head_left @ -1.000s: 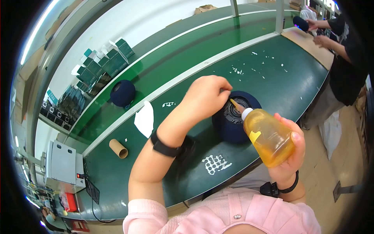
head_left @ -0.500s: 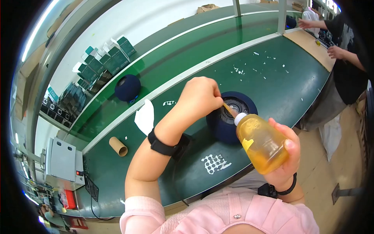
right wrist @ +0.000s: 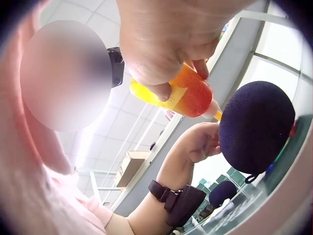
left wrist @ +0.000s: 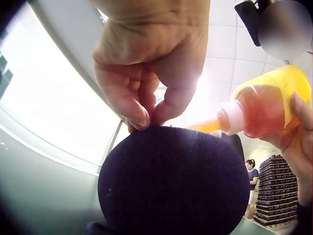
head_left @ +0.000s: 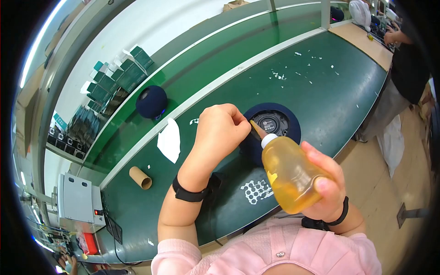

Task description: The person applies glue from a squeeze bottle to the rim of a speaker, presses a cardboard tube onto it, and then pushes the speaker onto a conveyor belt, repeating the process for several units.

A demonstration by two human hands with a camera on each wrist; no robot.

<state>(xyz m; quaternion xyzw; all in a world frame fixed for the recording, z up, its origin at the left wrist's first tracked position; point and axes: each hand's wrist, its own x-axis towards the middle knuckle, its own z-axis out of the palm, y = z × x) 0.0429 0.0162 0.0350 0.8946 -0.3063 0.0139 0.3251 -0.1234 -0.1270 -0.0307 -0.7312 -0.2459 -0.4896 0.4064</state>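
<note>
One big green table point(head_left: 321, 87) fills most of the head view. Behind it runs a long green belt point(head_left: 220, 55). A second round blue ball point(head_left: 151, 101) sits on that belt, and green boxes point(head_left: 121, 75) stand in a row behind it.

On the table, close to the front edge, sits a round blue speaker point(head_left: 288, 117). Its top is open, and a black round part shows inside.

The right hand point(head_left: 327, 183) has its fingers wrapped tight round a bottle point(head_left: 286, 172) full of yellow stuff. The bottle is tipped so its thin tip points down at the open top of the speaker, just beside the fingers of the other hand.

The left hand point(head_left: 222, 130) is on the near left edge of the speaker. Its fingers are curled and bunched together. In the left wrist view, the thumb and fingertips pinch the cloth rim.

A white paper point(head_left: 169, 141) lies to the left, well apart from the speaker. A white sheet with round holes point(head_left: 256, 191) lies under the bottle. A brown tube point(head_left: 140, 178) lies on its side further left. Little white bits point(head_left: 277, 74) are on the far part of the table.
</note>
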